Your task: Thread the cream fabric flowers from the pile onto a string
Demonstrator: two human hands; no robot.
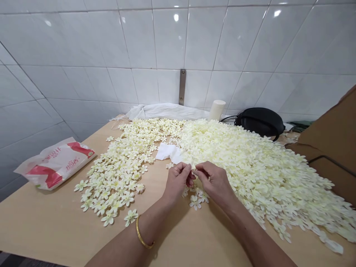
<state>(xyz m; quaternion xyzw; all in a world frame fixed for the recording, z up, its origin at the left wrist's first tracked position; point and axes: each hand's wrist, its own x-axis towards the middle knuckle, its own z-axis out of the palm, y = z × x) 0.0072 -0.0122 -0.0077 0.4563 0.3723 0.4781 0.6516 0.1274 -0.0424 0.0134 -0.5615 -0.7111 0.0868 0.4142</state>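
Pale yellow flowers, thin-petalled, heaped on smooth tan table, left hand and right hand, fingers pinched together

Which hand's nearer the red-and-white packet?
Left. Left hand sits to the packet's right, past the smaller flower pile; right hand is farther right.
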